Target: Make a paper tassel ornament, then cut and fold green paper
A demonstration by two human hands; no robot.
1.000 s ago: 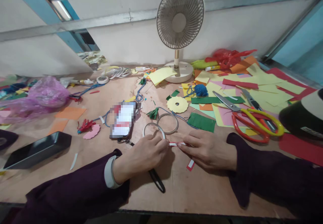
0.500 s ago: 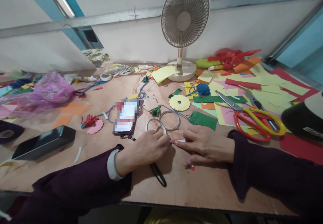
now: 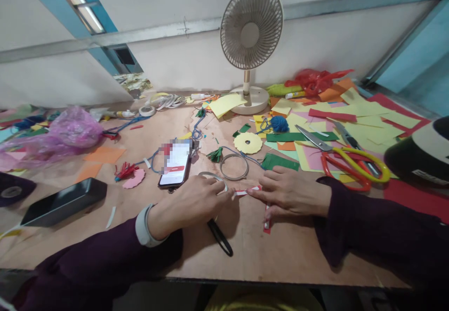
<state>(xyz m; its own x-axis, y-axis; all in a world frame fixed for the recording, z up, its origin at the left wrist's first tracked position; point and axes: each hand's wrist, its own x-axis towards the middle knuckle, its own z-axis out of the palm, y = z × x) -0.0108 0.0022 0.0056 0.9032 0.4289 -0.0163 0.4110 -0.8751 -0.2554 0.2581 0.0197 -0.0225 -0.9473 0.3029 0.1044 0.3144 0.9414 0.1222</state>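
A narrow red and white paper strip (image 3: pixel 242 192) lies between my hands, and another part of it, or a second strip (image 3: pixel 267 224), points toward the table's front edge. My left hand (image 3: pixel 196 198) has its fingers pressed together at the strip's left end. It partly covers a ring and a black strap (image 3: pixel 220 238). My right hand (image 3: pixel 293 194) rests on the strip's right side, index finger reaching onto it and thumb spread lower. Behind the hands lie a round metal ring (image 3: pixel 234 167), a green tassel (image 3: pixel 215 155) and a yellow scalloped paper disc (image 3: pixel 248 143).
A phone (image 3: pixel 176 163) lies behind my left hand. Scissors (image 3: pixel 351 161), a cutter and coloured papers spread at the right, beside a dark cup-like object (image 3: pixel 421 156). A fan (image 3: pixel 250 30) stands at the back. At left are a black box (image 3: pixel 65 201) and pink plastic bag (image 3: pixel 77 128).
My left hand has shifted slightly left and no longer touches my right index fingertip closely. More of the red and white strip shows between the hands. The view has moved slightly.
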